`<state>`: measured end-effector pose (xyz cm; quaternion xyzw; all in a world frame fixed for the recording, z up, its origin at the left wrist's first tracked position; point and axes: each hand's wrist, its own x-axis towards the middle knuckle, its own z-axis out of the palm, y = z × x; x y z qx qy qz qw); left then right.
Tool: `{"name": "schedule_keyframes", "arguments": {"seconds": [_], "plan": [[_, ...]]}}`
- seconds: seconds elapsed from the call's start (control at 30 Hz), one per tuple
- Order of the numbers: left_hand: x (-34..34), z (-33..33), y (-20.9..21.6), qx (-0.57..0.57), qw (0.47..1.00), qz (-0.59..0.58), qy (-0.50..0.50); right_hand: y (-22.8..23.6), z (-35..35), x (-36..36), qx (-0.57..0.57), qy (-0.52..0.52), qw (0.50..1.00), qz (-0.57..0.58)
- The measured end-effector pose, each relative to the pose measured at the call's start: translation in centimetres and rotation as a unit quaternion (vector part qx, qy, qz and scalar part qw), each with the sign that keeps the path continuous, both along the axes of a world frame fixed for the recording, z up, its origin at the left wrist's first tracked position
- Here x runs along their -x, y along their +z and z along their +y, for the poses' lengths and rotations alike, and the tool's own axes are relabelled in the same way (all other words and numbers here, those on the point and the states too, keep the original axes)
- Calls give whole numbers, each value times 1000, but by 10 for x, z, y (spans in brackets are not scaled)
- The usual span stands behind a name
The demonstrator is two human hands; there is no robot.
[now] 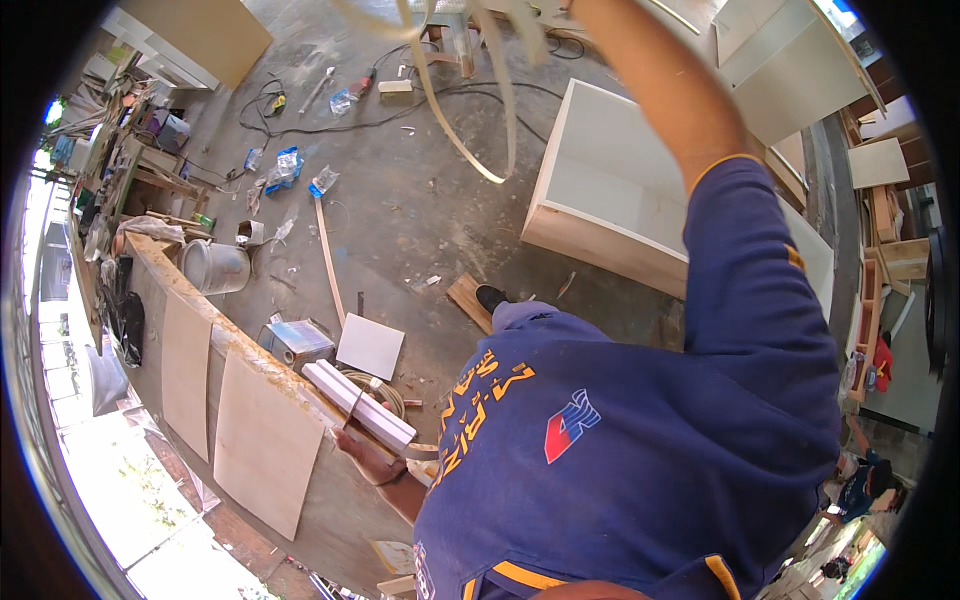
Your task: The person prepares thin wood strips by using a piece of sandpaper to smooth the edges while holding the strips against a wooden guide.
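At the lower left, my left hand (pixel 365 458), closed, is beside a long white block-like piece (pixel 360 405). A thin dark stick-like thing (pixel 352 406) rises from its fingers across the white piece; its kind is unclear. A dark band circles that wrist, and a pale curled strip lies close by. My right arm (pixel 660 85) stretches up to the upper edge, where the hand is cut off. Near that arm, loops of a pale flexible strip (pixel 500 178) hang over the floor, blurred at the top. What holds the strip is out of sight.
A white open cabinet box (pixel 610 140) lies at the right. Pale panels (pixel 265 430) lean along the bench edge at left. A bucket (pixel 215 267), a tin (pixel 298 340), a white square board (pixel 371 346) and a coil sit nearby. Cables (pixel 380 128) cross the floor.
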<state>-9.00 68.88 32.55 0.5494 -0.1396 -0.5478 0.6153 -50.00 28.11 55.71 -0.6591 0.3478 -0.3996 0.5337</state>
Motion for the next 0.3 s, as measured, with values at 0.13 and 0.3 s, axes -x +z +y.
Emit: {"name": "schedule_keyframes", "arguments": {"seconds": [0.13, 0.3], "plan": [[5, -33, -15, -1, 999, -36, -12, 74, -8, 74, 16, -35, 999, -2], [12, -58, -10, 24, 999, -14, -36, 142, 9, 108, 225, -132, 963, 59]]}}
